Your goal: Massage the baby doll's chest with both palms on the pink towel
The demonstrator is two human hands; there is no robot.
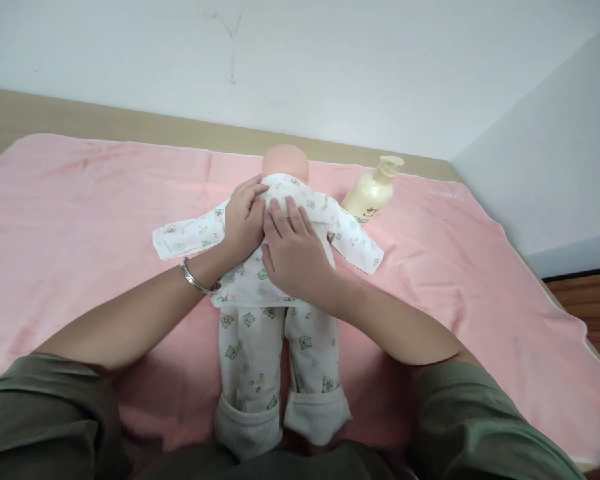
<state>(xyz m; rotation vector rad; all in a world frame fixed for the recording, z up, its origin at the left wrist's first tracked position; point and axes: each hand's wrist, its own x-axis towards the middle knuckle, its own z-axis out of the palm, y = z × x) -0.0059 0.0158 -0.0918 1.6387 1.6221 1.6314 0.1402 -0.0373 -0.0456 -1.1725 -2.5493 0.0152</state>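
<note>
A baby doll [286, 160] lies with its head away from me, its face not visible. It wears a white long-sleeved top [263, 288] with small animal prints and matching trousers [254, 353] with turned-up cuffs. My left hand [245, 217] rests on the upper left of the top, near the shoulder, fingers stretched out. Flat on the middle of the top lies my right hand [297, 250], its fingers spread and pointing towards the head. The two hands nearly meet at the thumb side. Both sleeves of the top stretch out to the sides.
A pink blanket [100, 220] covers most of the wooden table [145, 129]. Beside the doll's right-hand sleeve, a cream pump bottle [371, 195] leans at a tilt. White walls [330, 67] stand behind and to the right.
</note>
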